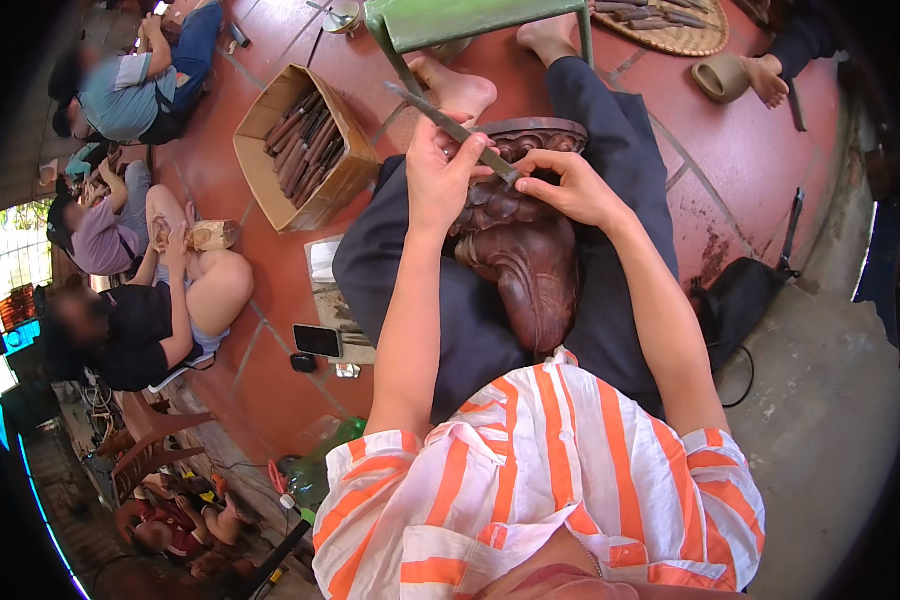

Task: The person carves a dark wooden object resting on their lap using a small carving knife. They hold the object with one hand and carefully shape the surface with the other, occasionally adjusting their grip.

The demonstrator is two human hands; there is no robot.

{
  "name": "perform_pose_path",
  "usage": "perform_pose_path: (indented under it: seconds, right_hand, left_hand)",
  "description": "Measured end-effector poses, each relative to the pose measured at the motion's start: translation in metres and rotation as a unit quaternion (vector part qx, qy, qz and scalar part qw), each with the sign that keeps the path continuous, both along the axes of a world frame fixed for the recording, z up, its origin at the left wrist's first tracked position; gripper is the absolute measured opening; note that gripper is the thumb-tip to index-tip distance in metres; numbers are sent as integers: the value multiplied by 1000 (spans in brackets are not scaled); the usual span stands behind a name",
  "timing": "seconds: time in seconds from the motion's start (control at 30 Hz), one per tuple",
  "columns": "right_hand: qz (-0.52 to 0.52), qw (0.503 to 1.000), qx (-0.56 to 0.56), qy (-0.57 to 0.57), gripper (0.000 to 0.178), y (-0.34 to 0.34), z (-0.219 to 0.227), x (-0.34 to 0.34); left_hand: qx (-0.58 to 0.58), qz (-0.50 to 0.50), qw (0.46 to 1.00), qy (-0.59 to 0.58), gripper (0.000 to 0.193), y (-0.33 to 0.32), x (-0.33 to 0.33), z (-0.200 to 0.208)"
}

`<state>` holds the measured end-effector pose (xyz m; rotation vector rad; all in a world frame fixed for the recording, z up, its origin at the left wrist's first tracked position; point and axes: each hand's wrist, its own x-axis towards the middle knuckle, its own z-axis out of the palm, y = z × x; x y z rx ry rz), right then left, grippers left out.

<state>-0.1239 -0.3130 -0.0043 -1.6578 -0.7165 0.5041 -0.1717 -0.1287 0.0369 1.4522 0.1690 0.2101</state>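
My left hand [445,170] is closed around a long flat grey-green strip [447,122], which slants from upper left to lower right. Whether it is metal or something else, I cannot tell. At the strip's lower end, the thumb and fingers of my right hand [568,188] are pinched together against it. Beneath both hands a dark red-brown wood carving [525,265] with rounded, curling relief rests between my legs on dark trousers. My hands and the strip cover part of its upper end.
A cardboard box [345,185] of wooden-handled tools stands to the left. A green stool [460,25] is ahead, with a woven tray [660,35] of tools beyond it. A phone [317,341] lies at my left, a black bag [745,305] at my right. Several people sit along the left.
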Motion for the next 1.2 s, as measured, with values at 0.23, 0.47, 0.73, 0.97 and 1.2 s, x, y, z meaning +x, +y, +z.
perform_pose_path:
  seconds: [0.23, 0.47, 0.73, 0.97, 1.2]
  right_hand:
    - [-54, 998, -7, -4, 17, 12, -11, 1]
    - [-3, 998, 44, 53, 17, 5, -13, 6]
    - [-21, 994, 42, 98, 15, 6, -10, 5]
    - [-47, 990, 68, 112, 17, 11, -14, 3]
    - [-107, 994, -19, -25, 21, 20, -7, 0]
  left_hand:
    - [30, 8, 1000, -2, 27, 10, 15, -5]
    - [16, -18, 1000, 13, 28, 10, 21, -11]
    - [82, -57, 995, 22, 24, 7, 37, 1]
    - [99, -72, 992, 35, 22, 5, 44, 12]
    - [65, -26, 997, -16, 21, 13, 34, -4]
